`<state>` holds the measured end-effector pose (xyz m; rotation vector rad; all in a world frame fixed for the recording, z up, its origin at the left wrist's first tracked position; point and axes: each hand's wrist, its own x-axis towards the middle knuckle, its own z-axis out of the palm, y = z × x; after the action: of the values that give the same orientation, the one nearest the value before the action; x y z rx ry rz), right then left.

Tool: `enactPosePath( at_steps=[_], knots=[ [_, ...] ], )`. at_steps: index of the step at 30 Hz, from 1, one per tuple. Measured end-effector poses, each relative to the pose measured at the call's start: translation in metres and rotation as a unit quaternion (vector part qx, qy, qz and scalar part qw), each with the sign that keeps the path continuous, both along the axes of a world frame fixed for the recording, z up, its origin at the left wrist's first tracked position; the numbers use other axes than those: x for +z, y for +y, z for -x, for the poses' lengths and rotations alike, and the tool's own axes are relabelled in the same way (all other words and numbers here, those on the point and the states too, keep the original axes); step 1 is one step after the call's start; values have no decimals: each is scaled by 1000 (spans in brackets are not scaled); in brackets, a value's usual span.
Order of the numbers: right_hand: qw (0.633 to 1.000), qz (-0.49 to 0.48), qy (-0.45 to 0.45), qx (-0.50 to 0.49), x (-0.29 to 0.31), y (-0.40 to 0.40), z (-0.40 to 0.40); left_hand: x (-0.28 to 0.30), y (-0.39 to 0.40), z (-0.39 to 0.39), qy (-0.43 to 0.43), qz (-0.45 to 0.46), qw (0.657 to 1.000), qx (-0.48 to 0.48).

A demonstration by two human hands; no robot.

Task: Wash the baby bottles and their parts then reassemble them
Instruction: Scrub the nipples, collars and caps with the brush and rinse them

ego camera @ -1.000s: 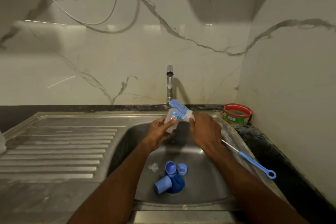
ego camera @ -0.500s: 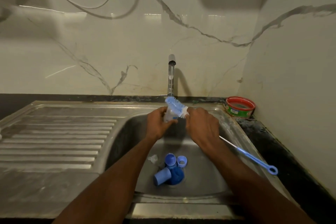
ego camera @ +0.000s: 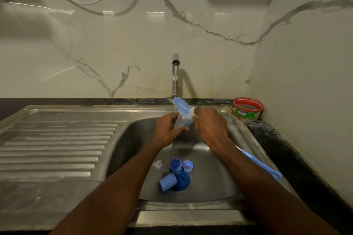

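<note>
Over the sink basin [ego camera: 225,160], just below the tap [ego camera: 175,74], both hands meet. Left hand [ego camera: 168,131] has its fingers curled round a clear baby bottle [ego camera: 180,123], holding it above the far half of the basin, thumb across the lower side. Right hand [ego camera: 212,127] grips the bottle brush [ego camera: 182,107] near its head, fingers curled tight around the shaft; the blue bristles poke up and to the left past the bottle, right under the spout. The brush's long blue handle [ego camera: 261,165] trails out behind the right wrist, over the basin's right edge, ending in a loop.

Down on the basin floor, near the drain, sits a little cluster of parts: a blue cap [ego camera: 167,183] lying on its side, a darker blue piece [ego camera: 183,179] touching it, a blue ring [ego camera: 176,165] tipped up behind, and a paler ring [ego camera: 188,166] just beside that on the right. A clear teat [ego camera: 157,164] lies just left of the cluster, hard to make out against the steel.

Off at the tabletop's far right corner, a round red-rimmed green tub [ego camera: 247,109] sits against the wall. The ribbed draining board [ego camera: 57,145] stretches away to the left of the basin.
</note>
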<state>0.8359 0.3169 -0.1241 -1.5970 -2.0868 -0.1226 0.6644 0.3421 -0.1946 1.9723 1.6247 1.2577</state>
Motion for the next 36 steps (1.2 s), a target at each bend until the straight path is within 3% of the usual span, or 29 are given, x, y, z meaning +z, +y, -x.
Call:
enactPosePath(
  at_steps=[8, 14, 21, 26, 29, 31, 36],
  knots=[
    [998, -7, -52, -16, -3, -13, -3, -5, 11, 10, -62, 7, 993, 101],
    [999, 8, -22, -28, 5, 1, 2, -5, 3, 1, 25, -15, 998, -52],
    [998, 35, -38, -20, -4, -4, -9, -20, 22, 19, -24, 51, 997, 49],
    [1000, 23, -19, 2, 3, -5, 0, -1, 0, 2, -31, 73, 994, -76],
    [999, 4, -30, -15, 13, -3, -1, 10, -13, -7, -148, 94, 980, -90],
    [999, -16, -23, -25, 16, -1, -7, 16, -18, -9, -276, 131, 949, -77],
    [994, -44, -64, 73, -6, -14, -18, 24, -10, -5, -557, 203, 802, -69]
  ],
)
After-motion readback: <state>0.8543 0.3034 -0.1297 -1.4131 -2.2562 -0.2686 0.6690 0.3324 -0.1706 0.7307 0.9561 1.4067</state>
